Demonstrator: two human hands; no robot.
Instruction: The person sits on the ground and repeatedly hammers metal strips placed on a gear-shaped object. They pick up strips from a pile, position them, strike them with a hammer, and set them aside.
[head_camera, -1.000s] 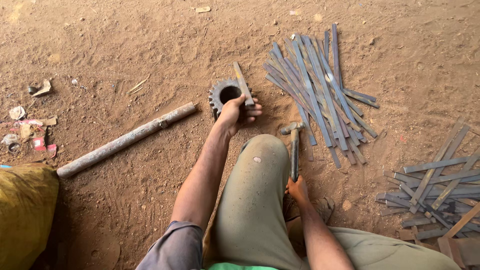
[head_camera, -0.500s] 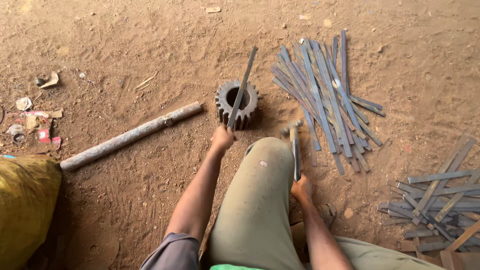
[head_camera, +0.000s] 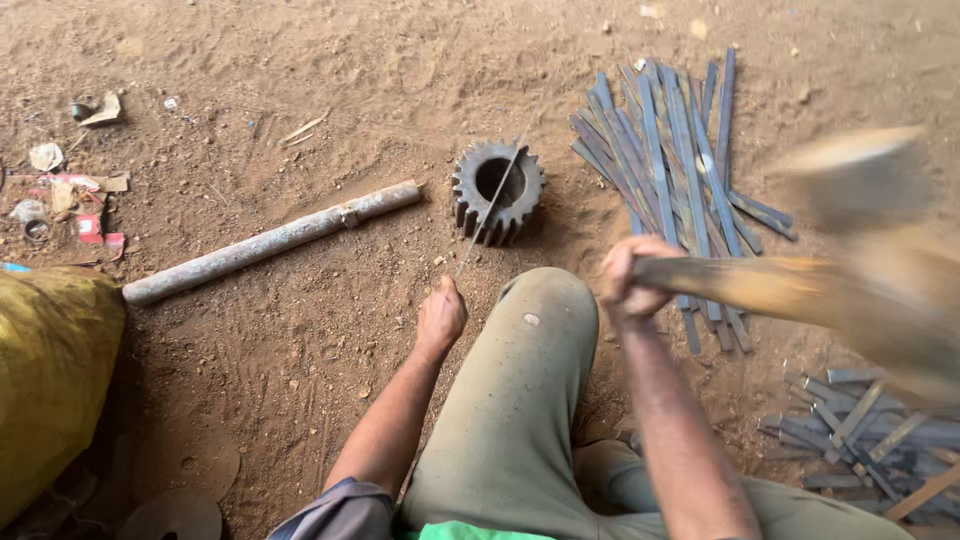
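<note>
A dark toothed gear lies flat on the dirt ahead of my knee. My left hand grips the near end of a thin flat metal strip, seen edge-on, whose far end rests across the gear. My right hand is closed on the wooden handle of a hammer, raised and blurred at the right; its head sits high near the right edge.
A pile of flat metal strips lies right of the gear, a second pile at lower right. A long pipe lies to the left. A yellow sack and small litter sit at the left edge.
My right hand has lifted the hammer off the ground and swung it up to the right. My left hand has drawn back toward me, the strip now lying across the gear.
</note>
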